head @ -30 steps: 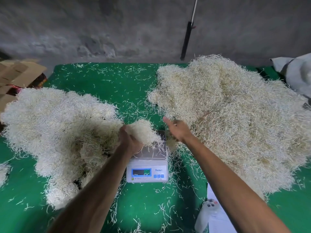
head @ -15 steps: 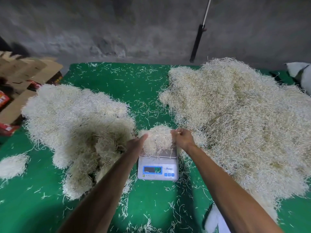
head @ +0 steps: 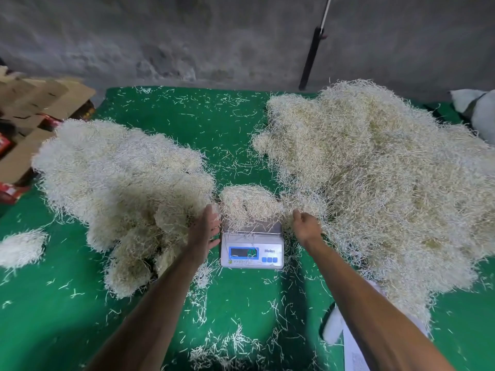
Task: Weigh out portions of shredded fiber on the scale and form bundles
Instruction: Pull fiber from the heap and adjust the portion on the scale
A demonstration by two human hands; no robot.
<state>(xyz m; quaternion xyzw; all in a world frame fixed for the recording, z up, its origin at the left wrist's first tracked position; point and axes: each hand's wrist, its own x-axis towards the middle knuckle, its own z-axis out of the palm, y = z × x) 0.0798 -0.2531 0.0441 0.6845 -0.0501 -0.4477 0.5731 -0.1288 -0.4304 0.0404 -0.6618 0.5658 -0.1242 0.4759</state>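
Two bare forearms reach up from the bottom of the frame over a green table strewn with loose pale strands. Low and right of centre, a white sheet of paper and a white object show partly from under the right forearm; what the object is I cannot tell.

At mid-frame a small white scale stands on the table with a blue display panel facing the viewer. The left hand lies just left of the scale, its fingers straight and relaxed, the tips against the edge of the portion of fiber heaped on the scale's steel platform. The right hand is just right of the scale, fingers loosely curled in the fringe of the right pile; whether they pinch any strands cannot be told.

Left of the scale spreads a wide pile of whitish fiber clumps, with a small separate tuft at the left edge. Right of the scale a larger, looser pile of shredded fiber fills the right half of the frame.

Farther back, flattened cardboard boxes lie at upper left, a white sack at the upper right edge, and a dark-handled pole leans on the grey wall.
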